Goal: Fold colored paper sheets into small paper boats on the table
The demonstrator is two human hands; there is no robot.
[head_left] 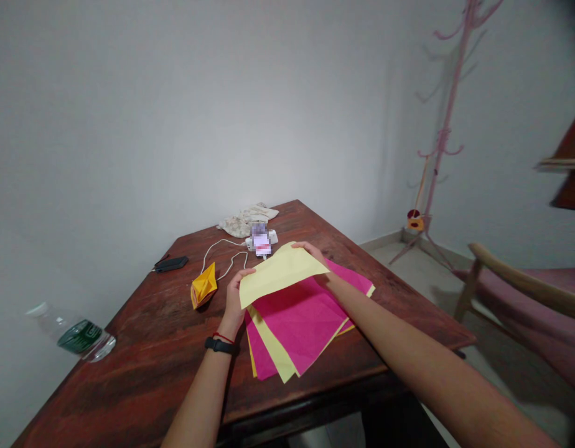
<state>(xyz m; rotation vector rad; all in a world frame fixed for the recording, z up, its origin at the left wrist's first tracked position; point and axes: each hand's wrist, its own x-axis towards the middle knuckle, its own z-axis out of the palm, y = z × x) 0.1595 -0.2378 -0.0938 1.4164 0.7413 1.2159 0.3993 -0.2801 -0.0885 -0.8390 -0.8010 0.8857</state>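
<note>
A pale yellow sheet of paper (280, 274) is held up between my two hands, slightly bowed. My left hand (235, 292) pinches its left edge, thumb on top. At the far right part of the sheet, my right hand (310, 254) grips the edge, its fingers partly hidden. Below lies a fanned stack of magenta paper (306, 323) with pale yellow and orange sheets showing at its edges. Left of my left hand stands a folded yellow-orange paper piece (204, 285).
On the wooden table (147, 348) are a water bottle (77, 333), a black phone-like object (170, 264), a lit phone (261, 241) by a white power strip (273, 236), cables and a crumpled cloth (245, 221). A wooden chair (525, 280) and pink coat rack (448, 118) stand right.
</note>
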